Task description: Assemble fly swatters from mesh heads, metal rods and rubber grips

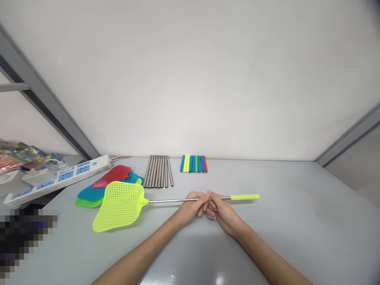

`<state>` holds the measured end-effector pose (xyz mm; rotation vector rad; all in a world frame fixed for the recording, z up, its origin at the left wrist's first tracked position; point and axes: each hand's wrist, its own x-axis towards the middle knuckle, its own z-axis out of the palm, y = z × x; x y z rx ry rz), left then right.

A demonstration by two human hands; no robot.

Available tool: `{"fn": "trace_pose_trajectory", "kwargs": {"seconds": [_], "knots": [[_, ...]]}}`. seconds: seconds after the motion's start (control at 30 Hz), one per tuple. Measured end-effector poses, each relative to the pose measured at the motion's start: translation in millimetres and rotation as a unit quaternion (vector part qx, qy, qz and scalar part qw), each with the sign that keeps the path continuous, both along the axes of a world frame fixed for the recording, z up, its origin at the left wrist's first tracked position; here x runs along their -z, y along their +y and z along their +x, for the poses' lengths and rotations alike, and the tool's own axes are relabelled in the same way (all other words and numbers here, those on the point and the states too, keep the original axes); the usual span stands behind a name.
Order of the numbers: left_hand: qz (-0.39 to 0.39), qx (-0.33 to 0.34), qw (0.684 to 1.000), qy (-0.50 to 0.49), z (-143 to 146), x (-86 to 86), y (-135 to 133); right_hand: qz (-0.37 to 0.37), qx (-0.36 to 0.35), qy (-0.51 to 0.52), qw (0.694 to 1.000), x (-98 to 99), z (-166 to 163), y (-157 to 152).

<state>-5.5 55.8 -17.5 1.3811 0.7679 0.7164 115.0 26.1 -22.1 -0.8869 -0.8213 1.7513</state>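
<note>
A fly swatter (120,206) with a yellow-green perforated head, a thin metal rod and a yellow-green grip lies level across both hands, just above the table. My left hand (192,204) is closed around the middle of the metal rod. Right beside it, my right hand (221,209) is closed on the thicker part of the rod, near the grip. Both hands touch at the fingertips. The swatter's head points left and its grip points right. My fingers hide part of the rod.
Loose swatter heads in red (114,175), blue and green are piled at the left. Behind the hands lie a row of metal rods (157,170) and a row of coloured grips (193,163). A white power strip (74,174) with plugs runs along the left edge, before a grey wall.
</note>
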Motion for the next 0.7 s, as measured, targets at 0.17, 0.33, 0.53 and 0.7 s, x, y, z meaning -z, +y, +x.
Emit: {"fn": "trace_pose_trajectory", "kwargs": {"seconds": [0.17,0.33,0.53,0.7], "knots": [[-0.019,0.007,1.0,-0.014,1.0,-0.7,2.8,-0.027,0.005,0.002,1.0,-4.2,-0.4,1.4],[-0.038,0.01,0.999,-0.037,3.0,-0.8,2.3,-0.052,0.005,-0.003,0.999,-4.9,1.3,3.2],[-0.057,0.018,0.997,-0.053,3.6,-0.7,2.3,-0.063,0.019,-0.004,0.998,-6.1,0.8,5.0],[-0.055,0.003,0.996,-0.066,3.2,3.7,3.6,-0.075,0.029,-0.009,0.997,-8.7,0.6,5.8]]}}
